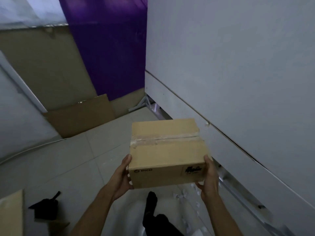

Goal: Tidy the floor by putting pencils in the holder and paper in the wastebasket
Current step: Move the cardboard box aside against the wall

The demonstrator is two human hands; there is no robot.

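Observation:
A taped brown cardboard box [166, 150] marked PICO is held in the air in front of me, above the tiled floor. My left hand [123, 178] grips its near left edge, thumb on top and fingers underneath. My right hand [208, 179] grips the near right corner the same way. Small white scraps of paper [184, 195] lie scattered on the floor below the box, to the right of my leg. No pencils, holder or wastebasket are in view.
A white panel wall [238, 82] runs along the right. Flat cardboard sheets [80, 114] lean at the back left beside a purple sheet [109, 48]. Another cardboard piece [12, 213] and a black object [46, 208] lie on the floor at lower left.

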